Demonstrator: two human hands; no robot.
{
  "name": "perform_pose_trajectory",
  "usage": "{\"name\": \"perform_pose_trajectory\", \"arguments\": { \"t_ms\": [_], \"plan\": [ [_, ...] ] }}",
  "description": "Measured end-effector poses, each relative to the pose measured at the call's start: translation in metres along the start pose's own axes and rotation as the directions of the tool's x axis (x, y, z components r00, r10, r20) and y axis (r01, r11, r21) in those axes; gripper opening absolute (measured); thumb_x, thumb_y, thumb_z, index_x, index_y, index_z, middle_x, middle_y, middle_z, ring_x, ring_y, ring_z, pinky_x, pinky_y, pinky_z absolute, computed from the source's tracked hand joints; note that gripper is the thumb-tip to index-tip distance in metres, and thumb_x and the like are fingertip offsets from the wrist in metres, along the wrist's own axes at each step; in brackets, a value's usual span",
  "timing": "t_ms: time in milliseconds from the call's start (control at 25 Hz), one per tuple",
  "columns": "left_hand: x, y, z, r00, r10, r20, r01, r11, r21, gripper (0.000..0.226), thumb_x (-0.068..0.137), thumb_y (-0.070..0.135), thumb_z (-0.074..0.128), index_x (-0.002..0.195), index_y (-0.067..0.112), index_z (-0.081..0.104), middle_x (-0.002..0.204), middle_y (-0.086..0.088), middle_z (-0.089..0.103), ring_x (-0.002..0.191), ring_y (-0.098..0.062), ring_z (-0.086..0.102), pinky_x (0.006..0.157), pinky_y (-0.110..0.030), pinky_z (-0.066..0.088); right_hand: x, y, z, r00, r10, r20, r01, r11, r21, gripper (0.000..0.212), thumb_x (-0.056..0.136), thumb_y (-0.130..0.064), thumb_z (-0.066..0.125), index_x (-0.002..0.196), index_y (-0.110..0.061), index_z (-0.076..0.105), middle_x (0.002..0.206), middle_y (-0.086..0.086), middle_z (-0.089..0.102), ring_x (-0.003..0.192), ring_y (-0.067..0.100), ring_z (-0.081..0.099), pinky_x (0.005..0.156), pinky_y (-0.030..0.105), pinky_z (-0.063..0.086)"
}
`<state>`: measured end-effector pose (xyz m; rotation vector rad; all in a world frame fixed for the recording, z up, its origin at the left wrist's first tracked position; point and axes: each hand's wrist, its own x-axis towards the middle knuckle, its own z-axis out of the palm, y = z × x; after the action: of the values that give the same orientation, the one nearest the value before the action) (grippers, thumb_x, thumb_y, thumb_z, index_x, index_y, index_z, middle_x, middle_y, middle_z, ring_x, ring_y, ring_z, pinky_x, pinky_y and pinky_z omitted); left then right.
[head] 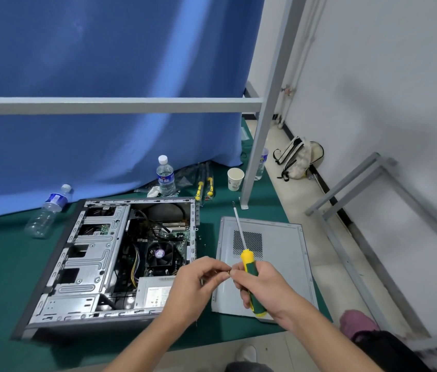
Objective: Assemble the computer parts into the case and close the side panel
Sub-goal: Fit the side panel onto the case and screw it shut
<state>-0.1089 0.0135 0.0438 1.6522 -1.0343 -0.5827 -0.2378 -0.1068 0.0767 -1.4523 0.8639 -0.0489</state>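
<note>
The right hand point(263, 285) curls around a yellow-and-green-handled screwdriver point(249, 275), shaft pointing away. The left hand point(198, 280) pinches something tiny, perhaps a screw, at the right fingertips. The open grey metal computer case point(99, 253) lies left of both hands, the grey perforated side panel point(279, 248) beneath the right.

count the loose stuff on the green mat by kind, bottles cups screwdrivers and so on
bottles: 3
cups: 1
screwdrivers: 3, one in the right hand, two by the curtain
case: 1
side panel: 1
total: 9
</note>
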Motion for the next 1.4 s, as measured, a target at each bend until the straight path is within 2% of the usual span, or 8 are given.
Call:
{"name": "perform_pose_trajectory", "arguments": {
  "t_ms": [160, 440, 680, 720, 800, 880, 1160, 1400],
  "plan": [
    [-0.002, 0.011, 0.002, 1.0, 0.02, -0.017, -0.021, 0.997, -0.074, 0.018, 0.084, 0.019, 0.072, 0.092, 0.035, 0.074, 0.087, 0.013, 0.071, 0.084, -0.011, 0.067, 0.076, -0.023, 0.053, -0.008, -0.008, 0.001, 0.999, -0.028, -0.04, 0.028, 1.0, -0.011, 0.01, 0.089, -0.015, 0.058, 0.08, -0.01, 0.059, 0.062, 0.006, 0.049, 0.049, 0.019, 0.047, 0.054, 0.031, 0.045],
    [-0.007, 0.019, 0.001, 0.998, -0.048, -0.046, 0.036, 0.97, -0.239, 0.018, 0.088, 0.006, 0.07, 0.092, 0.022, 0.076, 0.087, 0.0, 0.074, 0.079, -0.016, 0.068, 0.075, -0.028, 0.056, -0.019, -0.013, 0.004, 0.997, -0.071, -0.037, 0.071, 0.997, 0.011, 0.019, 0.094, -0.026, 0.059, 0.083, -0.01, 0.059, 0.062, 0.004, 0.05, 0.051, 0.019, 0.049, 0.057, 0.031, 0.048],
    [-0.002, 0.03, 0.012, 0.973, -0.229, -0.035, 0.17, 0.809, -0.562, 0.007, 0.089, 0.002, 0.066, 0.093, 0.006, 0.07, 0.084, -0.007, 0.071, 0.077, -0.018, 0.066, 0.075, -0.026, 0.056, -0.028, -0.011, -0.011, 0.971, -0.198, -0.132, 0.18, 0.975, -0.134, 0.03, 0.092, -0.042, 0.061, 0.075, -0.017, 0.055, 0.055, -0.004, 0.048, 0.049, 0.016, 0.049, 0.053, 0.031, 0.043],
    [-0.002, 0.031, 0.012, 0.968, -0.247, -0.044, 0.174, 0.787, -0.591, 0.006, 0.088, 0.003, 0.067, 0.093, 0.005, 0.07, 0.084, -0.007, 0.071, 0.077, -0.017, 0.066, 0.074, -0.025, 0.055, -0.031, -0.009, -0.019, 0.946, -0.275, -0.17, 0.22, 0.933, -0.286, 0.035, 0.092, -0.044, 0.061, 0.068, -0.02, 0.05, 0.053, -0.006, 0.045, 0.048, 0.013, 0.046, 0.051, 0.028, 0.041],
    [-0.002, 0.033, 0.007, 0.969, -0.242, -0.058, 0.155, 0.77, -0.619, 0.009, 0.083, 0.009, 0.07, 0.092, 0.007, 0.071, 0.086, -0.006, 0.072, 0.078, -0.015, 0.067, 0.073, -0.023, 0.055, -0.033, -0.005, -0.036, 0.885, -0.427, -0.185, 0.2, 0.708, -0.678, 0.044, 0.092, -0.048, 0.058, 0.06, -0.023, 0.041, 0.05, -0.006, 0.044, 0.048, 0.011, 0.041, 0.048, 0.023, 0.033],
    [-0.002, 0.035, 0.002, 0.97, -0.233, -0.075, 0.133, 0.759, -0.638, 0.014, 0.076, 0.015, 0.073, 0.089, 0.011, 0.072, 0.084, -0.006, 0.071, 0.076, -0.015, 0.066, 0.071, -0.021, 0.054, -0.036, -0.006, -0.051, 0.87, -0.467, -0.16, 0.121, 0.515, -0.848, 0.043, 0.091, -0.046, 0.057, 0.06, -0.023, 0.039, 0.052, -0.004, 0.046, 0.052, 0.013, 0.044, 0.047, 0.022, 0.028],
    [0.002, 0.03, -0.013, 0.978, -0.186, -0.093, 0.095, 0.797, -0.596, 0.013, 0.073, 0.02, 0.077, 0.086, 0.02, 0.075, 0.082, -0.002, 0.071, 0.077, -0.01, 0.065, 0.071, -0.019, 0.052, -0.042, -0.01, -0.064, 0.899, -0.43, -0.081, 0.051, 0.287, -0.957, 0.031, 0.09, -0.047, 0.05, 0.072, -0.023, 0.042, 0.062, -0.009, 0.045, 0.064, 0.014, 0.044, 0.054, 0.029, 0.03],
    [0.004, 0.027, -0.012, 0.985, -0.148, -0.088, 0.076, 0.835, -0.545, 0.016, 0.071, 0.021, 0.079, 0.086, 0.021, 0.076, 0.085, -0.001, 0.073, 0.081, -0.009, 0.067, 0.072, -0.017, 0.052, -0.045, -0.006, -0.068, 0.911, -0.403, -0.089, 0.02, 0.259, -0.966, 0.031, 0.09, -0.049, 0.047, 0.075, -0.023, 0.044, 0.066, -0.008, 0.046, 0.066, 0.014, 0.044, 0.056, 0.028, 0.03]
  ]
}}
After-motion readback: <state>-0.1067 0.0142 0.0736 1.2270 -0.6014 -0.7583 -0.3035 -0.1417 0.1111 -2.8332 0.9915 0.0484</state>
